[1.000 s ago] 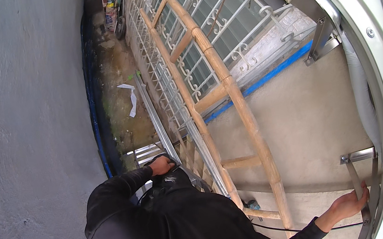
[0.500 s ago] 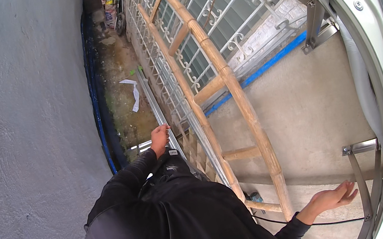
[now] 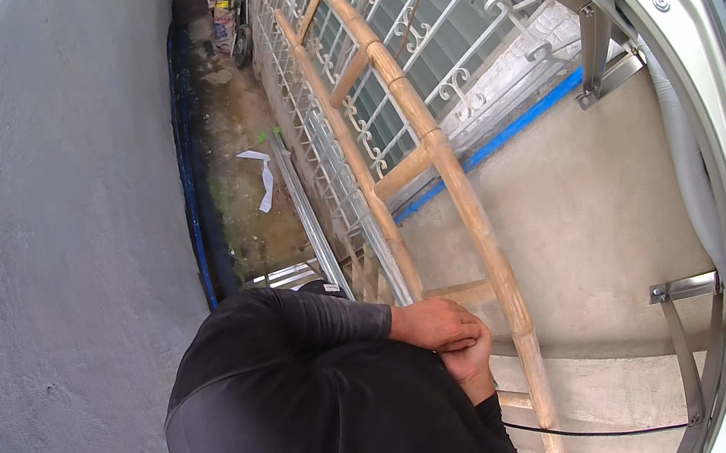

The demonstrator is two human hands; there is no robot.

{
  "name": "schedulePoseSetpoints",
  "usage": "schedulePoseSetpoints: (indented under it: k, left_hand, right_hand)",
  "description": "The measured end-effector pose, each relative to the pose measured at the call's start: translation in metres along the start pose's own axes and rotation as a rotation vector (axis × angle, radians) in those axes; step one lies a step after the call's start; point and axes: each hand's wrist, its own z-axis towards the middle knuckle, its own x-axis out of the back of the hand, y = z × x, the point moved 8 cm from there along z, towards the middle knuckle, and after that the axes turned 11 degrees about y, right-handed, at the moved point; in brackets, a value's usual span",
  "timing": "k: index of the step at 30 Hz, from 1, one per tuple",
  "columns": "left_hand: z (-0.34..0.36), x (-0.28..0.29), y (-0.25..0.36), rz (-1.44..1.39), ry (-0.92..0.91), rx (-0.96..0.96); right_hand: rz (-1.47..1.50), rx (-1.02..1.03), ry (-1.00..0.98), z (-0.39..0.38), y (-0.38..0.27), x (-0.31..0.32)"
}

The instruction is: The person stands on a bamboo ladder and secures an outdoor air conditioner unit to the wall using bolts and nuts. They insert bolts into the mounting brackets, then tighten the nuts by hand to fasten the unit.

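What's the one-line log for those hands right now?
left hand: touching right hand | right hand: touching left hand | held item: cannot tell | bamboo ladder: beyond hands | lower metal bracket: untouched

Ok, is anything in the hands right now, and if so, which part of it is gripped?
Cannot be told: the left hand meets the right hand, and anything small between the hands would be hidden; nothing visibly sticks out.

Narrow, stained ground (image 3: 233,106) — bent white strip (image 3: 267,185) on it, dark wheel (image 3: 242,50) farther off
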Motion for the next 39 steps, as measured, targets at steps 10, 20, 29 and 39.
schedulePoseSetpoints:
  k: [10, 20, 29, 39]
  left_hand:
    - [-0.029, 0.035, -0.022, -0.077, 0.226, 0.045]
    - [-0.286, 0.044, -0.162, -0.226, -0.822, 1.451]
    - [-0.249, 0.026, -0.166, -0.147, -0.709, 1.210]
    - [-0.219, 0.036, -0.143, -0.400, -0.180, 1.025]
  right_hand:
    - [0.074, -0.107, -0.069, 0.017, 0.003, 0.009]
    - [0.063, -0.111, -0.006, 0.009, -0.009, 0.003]
    - [-0.170, -0.113, 0.021, 0.006, 0.000, -0.002]
    - [-0.660, 0.007, 0.020, 0.044, 0.023, 0.013]
